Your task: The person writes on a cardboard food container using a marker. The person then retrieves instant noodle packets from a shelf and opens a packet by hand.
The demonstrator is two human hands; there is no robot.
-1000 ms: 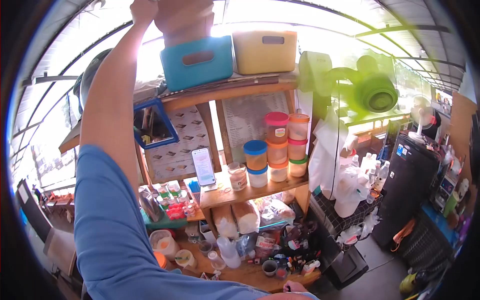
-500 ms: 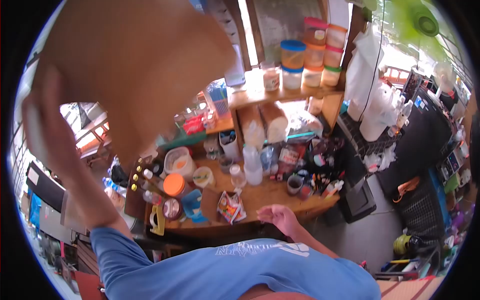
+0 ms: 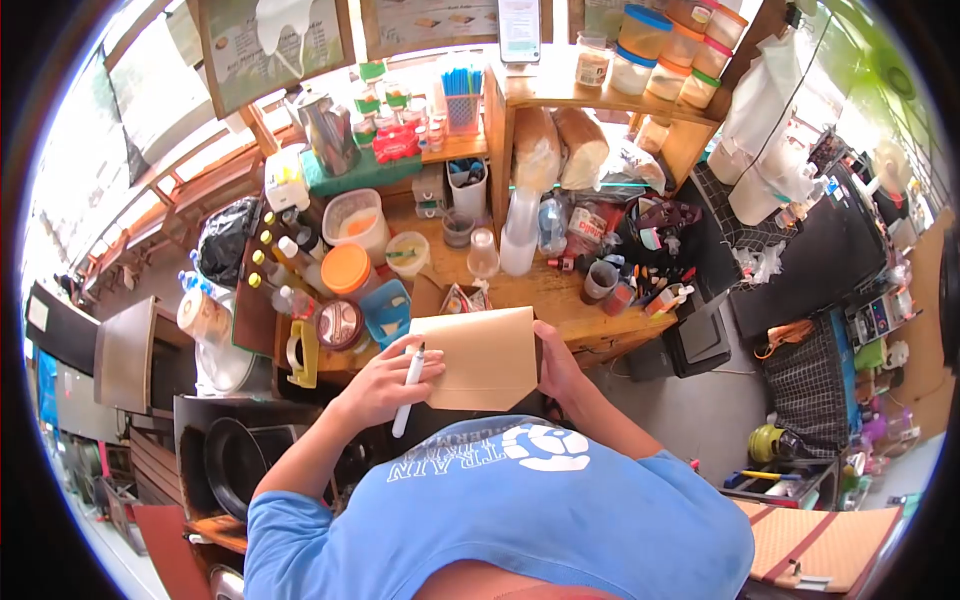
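Note:
In front of my chest I hold a flat brown kraft-cardboard piece [image 3: 485, 360] with angled lower corners, perhaps a folded food box. My left hand [image 3: 385, 390] grips its left edge and also has a white marker pen [image 3: 409, 395] between the fingers, dark tip upward. My right hand [image 3: 560, 368] holds the right edge, fingers partly hidden behind it. Just beyond the cardboard, a packet of sachets [image 3: 466, 298] lies on the wooden desk [image 3: 450, 265], partly covered by it.
An orange-lidded jar [image 3: 347, 270], a blue holder [image 3: 387, 312] and a tape dispenser [image 3: 302, 355] stand left. Clear cups [image 3: 519, 230], a dark cup [image 3: 600, 282] and pens are at right. The shelf holds bread [image 3: 580, 150], stacked tubs [image 3: 640, 50] and a phone [image 3: 519, 30]. A black pan [image 3: 235, 465] sits lower left.
The brown cardboard has come down from close before the camera to chest height, with my left arm lowered. My right hand has moved up and taken its right edge.

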